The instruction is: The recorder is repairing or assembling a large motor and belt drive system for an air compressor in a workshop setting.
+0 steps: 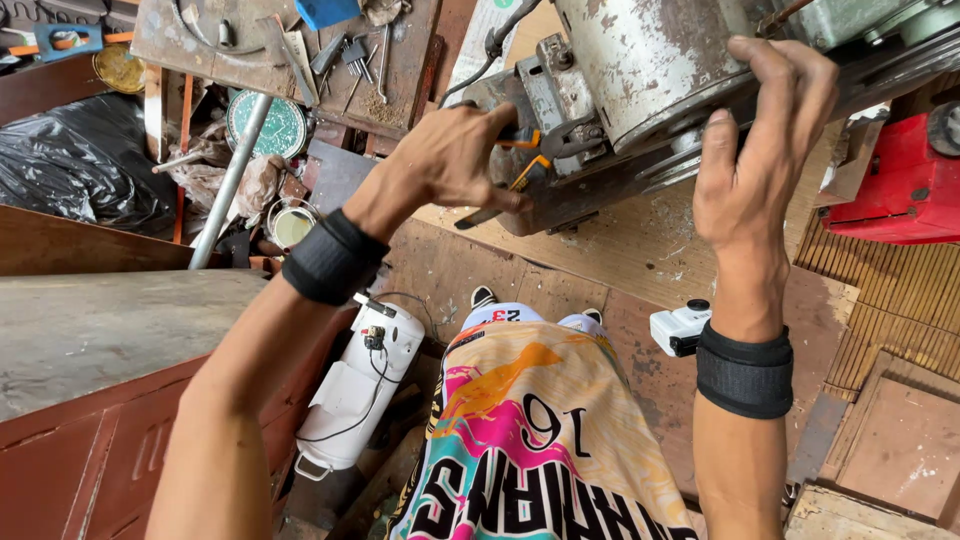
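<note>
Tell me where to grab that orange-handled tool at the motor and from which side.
Judging by its pose, grip the orange-handled tool by its handles, coming from the left where the left hand already wraps them; its working end points right into the grey motor.

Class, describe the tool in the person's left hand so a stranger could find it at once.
Start at the big rusty grey motor at the top. The left hand presses against its left end, holding pliers there. Their orange-and-black handles set them apart from the bare grey metal around them.
</note>
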